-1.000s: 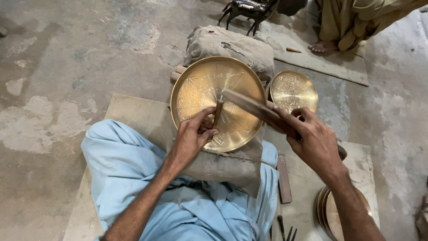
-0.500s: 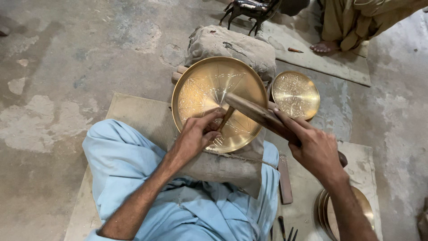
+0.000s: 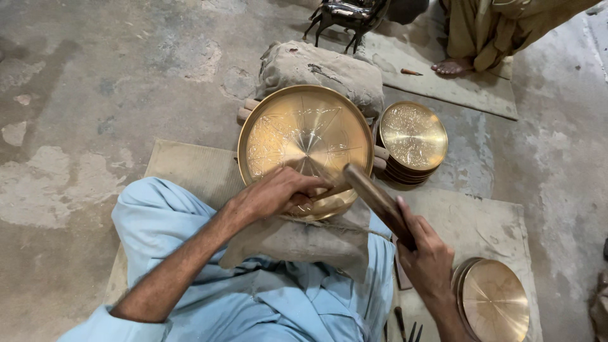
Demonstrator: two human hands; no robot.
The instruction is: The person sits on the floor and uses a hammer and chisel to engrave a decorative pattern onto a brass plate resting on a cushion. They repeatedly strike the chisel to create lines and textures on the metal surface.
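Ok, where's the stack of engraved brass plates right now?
In the head view, the stack of engraved brass plates sits on the floor at upper right of centre, just right of the large brass plate being worked and beside the sack-covered block.

stack of engraved brass plates [image 3: 413, 136] right of work | plain brass plates [image 3: 495, 302] lower right | sack bundle [image 3: 320, 71] behind | dark metal stand [image 3: 345, 16], possibly a stool | another person's bare foot [image 3: 451, 66]

Chisel tip [image 3: 323, 192] hidden under left fingers [image 3: 297, 190].
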